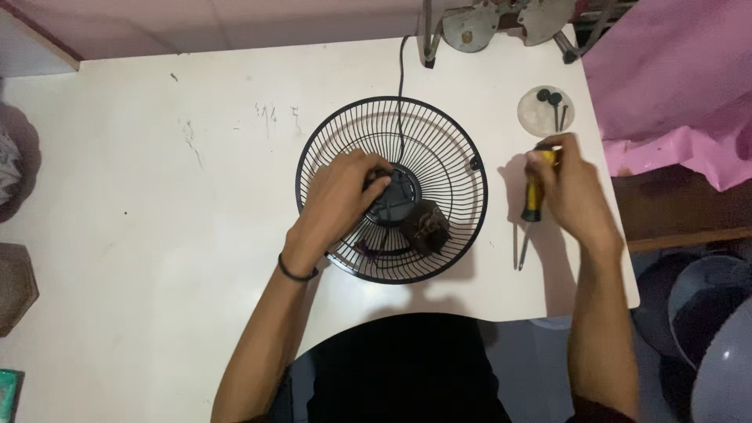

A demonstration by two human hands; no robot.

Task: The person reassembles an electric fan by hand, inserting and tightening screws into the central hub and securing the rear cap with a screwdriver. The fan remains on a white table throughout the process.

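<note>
1. Our left hand [341, 196]: fingers curled onto the black hub [395, 196] at the centre of the wire fan guard [454, 149], mid-table.
2. Our right hand [568, 184]: closed around the yellow-handled screwdriver [533, 196], at the guard's 3 o'clock, blade toward 6.
3. Small round dish [533, 117] holding 2 screws [548, 100], at the guard's 2 o'clock.
4. White table [157, 196].

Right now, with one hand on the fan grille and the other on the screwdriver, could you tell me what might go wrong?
The power cord runs off the table's far edge; whether it is plugged in cannot be seen, so exposed motor wiring could be a shock risk. The small dish holding loose screws sits near the table's right edge by the right hand, so a nudge might spill them. The screwdriver could slip off the nearby edge.
</note>
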